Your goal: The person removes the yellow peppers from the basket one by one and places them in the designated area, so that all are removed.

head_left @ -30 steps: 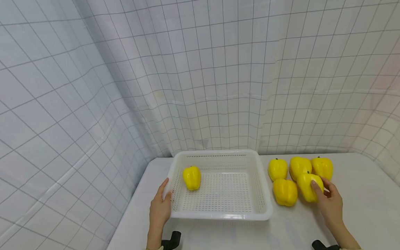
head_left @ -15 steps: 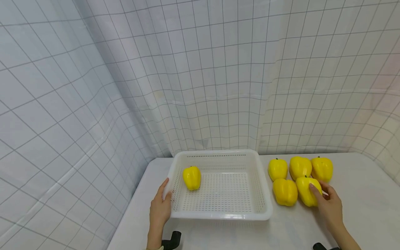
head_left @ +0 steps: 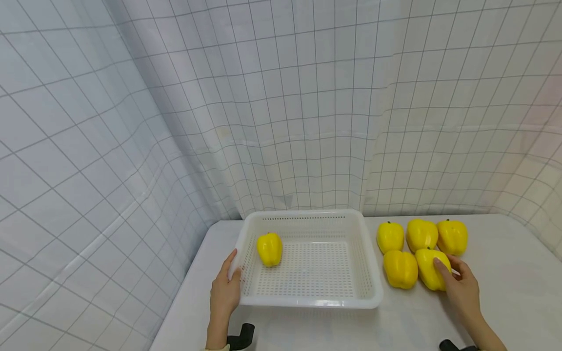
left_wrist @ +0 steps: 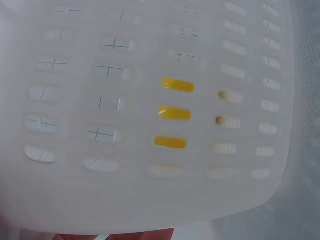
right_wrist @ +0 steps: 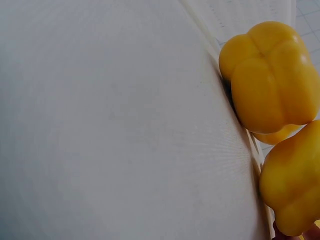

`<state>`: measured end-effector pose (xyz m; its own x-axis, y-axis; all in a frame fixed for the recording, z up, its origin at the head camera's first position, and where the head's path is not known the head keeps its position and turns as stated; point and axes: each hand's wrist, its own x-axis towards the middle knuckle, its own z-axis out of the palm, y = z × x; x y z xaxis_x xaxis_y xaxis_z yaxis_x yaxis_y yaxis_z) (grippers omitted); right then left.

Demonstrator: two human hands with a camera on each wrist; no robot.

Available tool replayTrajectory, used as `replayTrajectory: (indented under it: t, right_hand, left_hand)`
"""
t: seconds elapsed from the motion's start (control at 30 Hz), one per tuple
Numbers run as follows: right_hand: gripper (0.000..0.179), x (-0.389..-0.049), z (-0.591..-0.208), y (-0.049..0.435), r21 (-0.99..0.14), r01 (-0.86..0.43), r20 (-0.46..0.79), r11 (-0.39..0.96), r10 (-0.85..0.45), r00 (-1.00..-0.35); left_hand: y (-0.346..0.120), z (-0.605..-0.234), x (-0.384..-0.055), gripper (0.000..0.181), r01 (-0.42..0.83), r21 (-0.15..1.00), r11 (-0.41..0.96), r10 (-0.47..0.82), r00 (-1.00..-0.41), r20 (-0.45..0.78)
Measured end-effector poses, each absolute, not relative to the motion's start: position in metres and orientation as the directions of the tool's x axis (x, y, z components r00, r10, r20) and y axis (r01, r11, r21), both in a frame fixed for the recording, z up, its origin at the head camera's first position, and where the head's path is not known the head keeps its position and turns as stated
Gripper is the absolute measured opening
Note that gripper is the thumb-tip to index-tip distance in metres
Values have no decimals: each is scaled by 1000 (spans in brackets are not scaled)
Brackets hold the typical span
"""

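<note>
A white slotted plastic basket (head_left: 307,304) stands on the table with one yellow bell pepper (head_left: 270,249) lying inside at its left. My left hand (head_left: 225,294) grips the basket's left side, thumb at the rim; in the left wrist view the basket wall (left_wrist: 125,202) fills most of the picture and fingertips show at the bottom edge. To the right of the basket, my right hand (head_left: 464,292) holds a yellow bell pepper (head_left: 430,270) between thumb and fingers, at the front of a group. The right wrist view shows this held pepper (right_wrist: 295,175) below a neighbouring pepper (right_wrist: 272,82).
Several more yellow peppers sit close together: one pepper (head_left: 400,269) left of the held one, and a back row of three, including a pepper (head_left: 391,237) near the basket. A white grid-patterned curtain (head_left: 307,122) hangs behind and left of the white table (head_left: 505,282).
My right hand has brought its pepper slightly toward me and down, beside the front pepper, then stayed nearly still. The left hand and basket have not moved.
</note>
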<state>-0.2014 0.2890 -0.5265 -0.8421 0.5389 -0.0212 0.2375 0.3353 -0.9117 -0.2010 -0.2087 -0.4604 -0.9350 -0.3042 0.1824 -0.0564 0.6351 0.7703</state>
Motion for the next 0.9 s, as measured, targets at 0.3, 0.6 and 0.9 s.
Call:
replayTrajectory:
  t: [0.3,0.6,0.9]
  right_hand:
    - [75,-202,-523,289,-908,247,-41,337,516,-856]
    - [74,-203,-522,289,-915,239,-48,324,503,-863]
    - [84,-204,-526,293,-900,280,-99,333,468,-878]
  left_hand:
    - [-209,-460,-203,48,-52,767,639,-305,-933,191]
    - [-210,-461,-204,48,-49,773,632,-302,-934,189]
    - [-209,-459,-202,47,-55,777,628,-306,-935,181]
